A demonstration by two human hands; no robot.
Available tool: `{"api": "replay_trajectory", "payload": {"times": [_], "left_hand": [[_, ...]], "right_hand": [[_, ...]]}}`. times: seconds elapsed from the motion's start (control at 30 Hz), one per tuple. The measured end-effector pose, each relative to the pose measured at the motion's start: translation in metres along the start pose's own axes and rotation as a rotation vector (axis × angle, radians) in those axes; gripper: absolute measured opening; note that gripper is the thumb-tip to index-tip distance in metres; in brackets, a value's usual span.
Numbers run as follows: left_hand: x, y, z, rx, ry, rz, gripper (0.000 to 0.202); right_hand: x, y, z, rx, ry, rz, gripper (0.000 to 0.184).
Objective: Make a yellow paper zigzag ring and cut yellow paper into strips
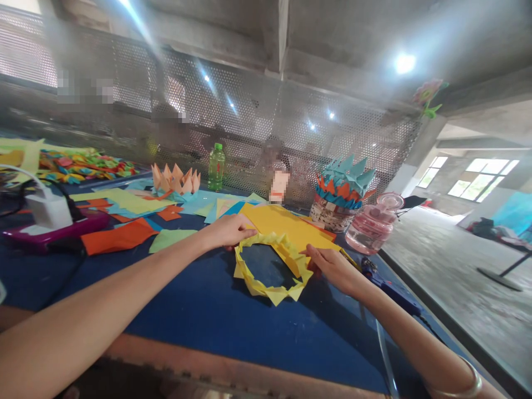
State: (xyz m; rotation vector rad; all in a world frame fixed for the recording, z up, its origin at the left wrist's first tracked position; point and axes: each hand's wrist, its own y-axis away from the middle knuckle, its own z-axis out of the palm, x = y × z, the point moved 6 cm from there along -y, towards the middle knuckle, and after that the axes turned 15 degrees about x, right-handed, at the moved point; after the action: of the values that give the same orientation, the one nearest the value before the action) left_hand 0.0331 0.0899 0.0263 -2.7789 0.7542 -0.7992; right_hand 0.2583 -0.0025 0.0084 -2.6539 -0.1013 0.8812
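Note:
A ring-shaped yellow paper crown (274,293) with folded points lies low over the blue tabletop, its middle open. My left hand (230,230) is closed on its far left rim, thumb on the paper and the other fingers partly hidden. On the right side, my right hand (330,265) pinches the rim between thumb and fingers. Just behind the ring are yellow paper sheets (286,221). A dark blue glue gun (390,291) lies to the right, beside my right forearm.
Orange paper (118,235) and green paper (172,240) lie left, near a purple power strip (54,233). Farther back stand a peach paper crown (177,180) and a green bottle (216,167). Stacked blue and orange crowns (344,183) and a pink jar (369,227) stand right, near the table edge.

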Motion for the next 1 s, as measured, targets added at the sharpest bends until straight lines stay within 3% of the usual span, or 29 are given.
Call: {"api": "replay_trajectory", "payload": {"times": [0.1, 0.2, 0.37, 0.47, 0.7, 1.0], "left_hand": [[-0.001, -0.001, 0.0, 0.028, -0.069, 0.007, 0.045], [0.001, -0.002, -0.001, 0.07, -0.115, 0.028, 0.043], [0.003, -0.001, 0.0, 0.08, -0.143, 0.016, 0.032], [0.002, -0.003, 0.003, 0.075, -0.142, 0.026, 0.023], [0.009, -0.004, 0.002, 0.156, -0.237, 0.066, 0.021], [0.016, -0.003, -0.002, 0.24, -0.301, 0.165, 0.017]], "right_hand": [[0.009, -0.007, -0.005, 0.06, -0.001, -0.024, 0.038], [0.011, -0.009, -0.011, 0.085, 0.023, -0.097, 0.034], [-0.005, 0.002, -0.008, -0.157, -0.096, -0.232, 0.052], [-0.011, 0.006, -0.005, -0.215, -0.116, -0.262, 0.045], [-0.021, 0.004, -0.003, -0.156, -0.083, -0.27, 0.011], [-0.031, 0.009, -0.002, -0.083, 0.024, -0.38, 0.009]]}}
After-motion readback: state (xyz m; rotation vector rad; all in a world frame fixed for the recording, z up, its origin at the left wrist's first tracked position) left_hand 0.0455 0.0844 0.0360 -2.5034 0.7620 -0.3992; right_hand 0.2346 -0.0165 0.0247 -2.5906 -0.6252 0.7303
